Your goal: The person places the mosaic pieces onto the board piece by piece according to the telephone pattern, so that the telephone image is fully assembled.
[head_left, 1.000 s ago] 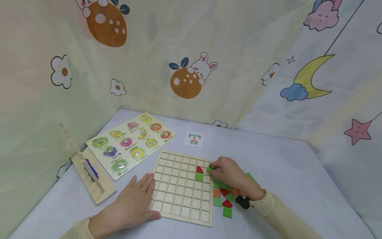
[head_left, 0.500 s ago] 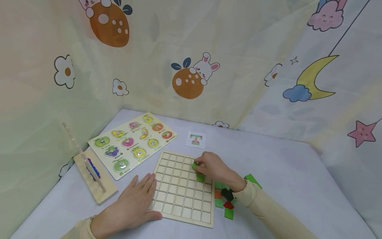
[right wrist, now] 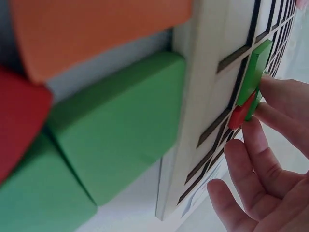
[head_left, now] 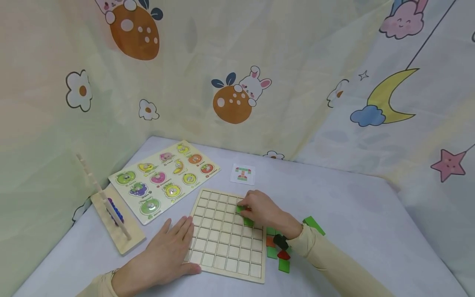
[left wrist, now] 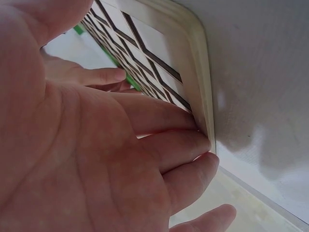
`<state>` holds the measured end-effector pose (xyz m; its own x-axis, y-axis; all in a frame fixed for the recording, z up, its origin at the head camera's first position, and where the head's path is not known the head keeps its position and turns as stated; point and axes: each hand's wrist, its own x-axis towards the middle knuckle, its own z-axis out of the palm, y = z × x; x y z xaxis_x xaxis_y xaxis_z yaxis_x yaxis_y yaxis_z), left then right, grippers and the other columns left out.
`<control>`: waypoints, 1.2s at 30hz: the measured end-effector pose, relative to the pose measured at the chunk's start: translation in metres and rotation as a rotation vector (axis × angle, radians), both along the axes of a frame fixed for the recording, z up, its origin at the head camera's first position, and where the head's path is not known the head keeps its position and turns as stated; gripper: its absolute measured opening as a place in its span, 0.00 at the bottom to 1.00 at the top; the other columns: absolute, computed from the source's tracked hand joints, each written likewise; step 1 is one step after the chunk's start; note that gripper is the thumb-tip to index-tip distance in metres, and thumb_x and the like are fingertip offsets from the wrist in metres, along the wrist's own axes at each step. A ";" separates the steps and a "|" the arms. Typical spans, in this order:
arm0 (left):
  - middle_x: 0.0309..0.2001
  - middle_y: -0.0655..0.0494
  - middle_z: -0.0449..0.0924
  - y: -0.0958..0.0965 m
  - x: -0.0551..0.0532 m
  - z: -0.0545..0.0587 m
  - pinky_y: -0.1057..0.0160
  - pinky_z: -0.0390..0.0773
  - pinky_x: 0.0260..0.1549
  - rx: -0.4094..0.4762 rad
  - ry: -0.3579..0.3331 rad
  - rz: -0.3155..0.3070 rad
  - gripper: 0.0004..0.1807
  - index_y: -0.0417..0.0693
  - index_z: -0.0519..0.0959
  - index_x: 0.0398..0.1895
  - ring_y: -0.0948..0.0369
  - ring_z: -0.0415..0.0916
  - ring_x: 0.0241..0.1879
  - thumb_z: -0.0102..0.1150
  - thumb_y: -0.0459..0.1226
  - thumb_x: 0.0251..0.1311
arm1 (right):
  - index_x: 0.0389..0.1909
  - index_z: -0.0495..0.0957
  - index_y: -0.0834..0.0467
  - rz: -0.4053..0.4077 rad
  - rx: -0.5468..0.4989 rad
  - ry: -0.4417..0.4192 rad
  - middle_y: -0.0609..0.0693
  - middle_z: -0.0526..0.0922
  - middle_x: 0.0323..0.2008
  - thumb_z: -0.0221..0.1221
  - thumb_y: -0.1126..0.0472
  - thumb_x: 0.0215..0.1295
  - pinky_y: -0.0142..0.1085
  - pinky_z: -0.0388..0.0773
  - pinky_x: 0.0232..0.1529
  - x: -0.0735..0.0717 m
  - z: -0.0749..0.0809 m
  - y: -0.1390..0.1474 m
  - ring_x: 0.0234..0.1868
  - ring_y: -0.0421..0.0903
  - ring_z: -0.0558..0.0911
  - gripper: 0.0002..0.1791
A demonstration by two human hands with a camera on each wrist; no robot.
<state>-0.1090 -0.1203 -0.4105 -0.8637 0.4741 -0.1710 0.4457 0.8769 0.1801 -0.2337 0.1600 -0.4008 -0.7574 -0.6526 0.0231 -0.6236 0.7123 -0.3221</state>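
A wooden grid board [head_left: 224,238] lies flat on the white table. Along its left edge rests my left hand [head_left: 159,251], fingers straight, with the thumb at the near corner. Over the board's upper right cells, my right hand [head_left: 265,210] pinches a green tile [head_left: 239,209] between thumb and forefinger. In the right wrist view, that held green tile [right wrist: 256,105] is right beside a red tile [right wrist: 239,116]. A green square tile [right wrist: 254,72] sits in the cell next to the red one. From the head view, the right hand mostly hides the red tile.
Loose green, red and orange tiles lie right of the board, among them a green tile [head_left: 284,265]. A small pattern card [head_left: 243,174] lies behind it. At left are a fruit puzzle board [head_left: 154,189] and a wooden stand [head_left: 124,243] with blue beads.
My right hand has carried the green tile leftward from the board's right edge to the cells beside the red tile. The left hand stays in place.
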 end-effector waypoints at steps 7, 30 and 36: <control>0.79 0.34 0.55 0.000 0.000 -0.002 0.31 0.52 0.75 -0.012 0.010 0.001 0.60 0.30 0.62 0.75 0.41 0.52 0.80 0.57 0.72 0.57 | 0.52 0.86 0.63 -0.034 -0.027 -0.020 0.55 0.88 0.41 0.70 0.66 0.62 0.29 0.71 0.34 0.002 -0.001 -0.002 0.37 0.42 0.79 0.17; 0.80 0.34 0.54 0.000 0.000 -0.003 0.31 0.51 0.75 0.005 -0.005 0.006 0.61 0.30 0.61 0.76 0.41 0.52 0.81 0.57 0.72 0.57 | 0.54 0.86 0.61 -0.017 -0.080 0.045 0.54 0.87 0.38 0.69 0.64 0.64 0.27 0.69 0.33 0.013 0.000 0.009 0.34 0.40 0.75 0.17; 0.80 0.34 0.54 0.000 -0.001 -0.002 0.31 0.51 0.75 0.003 -0.019 0.012 0.61 0.30 0.60 0.76 0.40 0.51 0.81 0.57 0.72 0.56 | 0.54 0.86 0.61 -0.143 -0.090 0.013 0.53 0.84 0.41 0.67 0.63 0.66 0.29 0.72 0.34 0.024 0.008 0.031 0.39 0.45 0.77 0.16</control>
<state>-0.1097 -0.1203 -0.4125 -0.8661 0.4640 -0.1859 0.4315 0.8818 0.1905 -0.2096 0.1912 -0.3925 -0.8414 -0.5334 0.0872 -0.5229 0.7625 -0.3810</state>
